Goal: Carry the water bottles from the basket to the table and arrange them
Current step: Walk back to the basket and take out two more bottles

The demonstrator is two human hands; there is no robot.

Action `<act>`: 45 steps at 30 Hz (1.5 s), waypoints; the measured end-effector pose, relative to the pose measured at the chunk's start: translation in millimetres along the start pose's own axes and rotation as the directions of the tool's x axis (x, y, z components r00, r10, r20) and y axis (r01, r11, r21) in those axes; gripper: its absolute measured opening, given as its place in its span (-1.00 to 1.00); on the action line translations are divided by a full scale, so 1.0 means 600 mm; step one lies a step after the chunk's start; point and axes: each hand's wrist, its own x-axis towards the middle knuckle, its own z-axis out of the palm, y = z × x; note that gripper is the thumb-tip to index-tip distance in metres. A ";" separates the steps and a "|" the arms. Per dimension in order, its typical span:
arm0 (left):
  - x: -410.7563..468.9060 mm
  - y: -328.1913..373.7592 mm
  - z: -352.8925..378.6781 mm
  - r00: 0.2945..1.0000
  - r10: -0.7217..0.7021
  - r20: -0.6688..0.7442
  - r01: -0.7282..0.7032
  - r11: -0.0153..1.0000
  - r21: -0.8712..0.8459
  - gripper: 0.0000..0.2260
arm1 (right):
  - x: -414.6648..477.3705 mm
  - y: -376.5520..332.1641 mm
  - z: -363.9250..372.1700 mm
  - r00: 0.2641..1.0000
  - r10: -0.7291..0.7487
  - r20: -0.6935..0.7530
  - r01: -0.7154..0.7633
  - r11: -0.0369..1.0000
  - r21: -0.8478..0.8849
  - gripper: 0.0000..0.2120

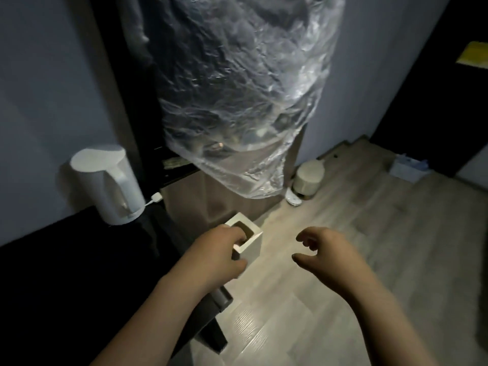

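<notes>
So the thing in play here is a white square open-topped container (253, 243), sitting low in the middle of the frame, just off the corner of the dark counter (79, 260) and over the pale wood-plank floor (343, 233). Can't tell if it's resting on anything or just being held up. The inside is too dark to see what's in it, so I can't make out a bottle.

The left hand (216, 254) has hold of it: fingers (237, 235) curled over the near rim into the opening, thumb pressed on the outer wall, so it's pinching that wall. The right hand (327, 249) hovers just right of it, apart from the container, with its fingers (306, 237) loosely curled and spread, holding nothing.

On the counter at middle left there's a white plastic electric kettle (108, 183) upright against the wall, with a small white plug (157, 198) beside its base. A big crinkled clear plastic cover (243, 88) hangs down the upper centre. Below its right edge, a round beige canister (307, 178) stands on the floor by the wall. Far right, a pale blue box (408, 166) sits on the floor.
</notes>
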 end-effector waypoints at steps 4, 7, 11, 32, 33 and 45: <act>0.075 0.041 -0.006 0.985 0.173 0.016 -0.173 0.985 0.013 -0.65 | 0.005 0.030 -0.042 0.990 0.107 -0.096 -0.109 0.994 -0.013 -0.67; 0.127 0.068 -0.010 0.953 0.300 0.038 -0.301 0.953 0.027 -0.63 | 0.006 0.041 -0.071 0.967 0.181 -0.179 -0.184 0.983 0.004 -0.67; 0.183 0.112 -0.005 0.899 0.428 0.093 -0.432 0.902 0.028 -0.60 | 0.009 0.057 -0.095 0.935 0.258 -0.241 -0.271 0.962 -0.021 -0.66; 0.503 0.471 0.190 0.766 0.602 0.226 -0.631 0.771 0.087 -0.61 | 0.145 0.438 -0.291 0.835 0.447 -0.319 -0.472 0.881 0.000 -0.61; 0.519 0.494 0.200 0.759 0.609 0.229 -0.639 0.765 0.084 -0.61 | 0.155 0.462 -0.306 0.836 0.445 -0.319 -0.472 0.882 -0.005 -0.61; 0.787 0.685 0.318 0.729 0.627 0.275 -0.667 0.741 0.077 -0.61 | 0.345 0.712 -0.429 0.838 0.456 -0.299 -0.483 0.876 -0.018 -0.61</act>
